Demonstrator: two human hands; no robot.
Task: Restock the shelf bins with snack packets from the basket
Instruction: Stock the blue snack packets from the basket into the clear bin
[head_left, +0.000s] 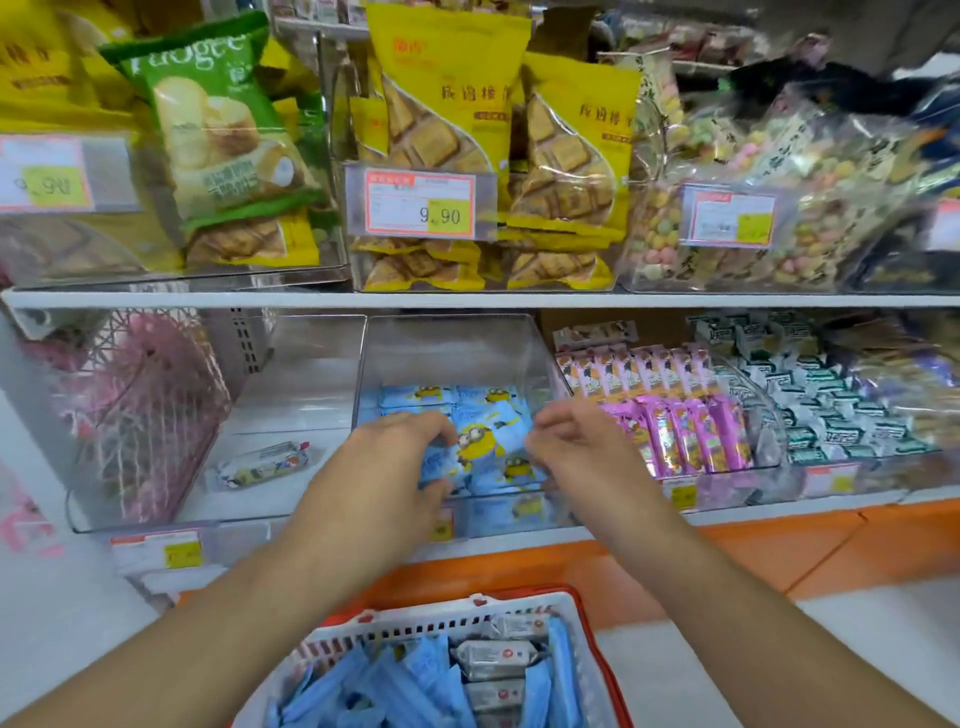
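1. Head view: both hands reached into the clear middle bin (457, 338) on the lower shelf. The left hand (395, 457) curled its fingers round blue snack packets (483, 441) lying in that bin.
2. The right hand (576, 441) hovered beside them, fingers loosely curled, holding nothing.
3. The basket (519, 608) below held more blue packets.

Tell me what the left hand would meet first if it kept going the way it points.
The left hand points forward and down into the clear bin, fingers curled on a blue packet. Going on, it would most likely press into the blue packets already lying there, then the bin's back wall; depth is unclear.
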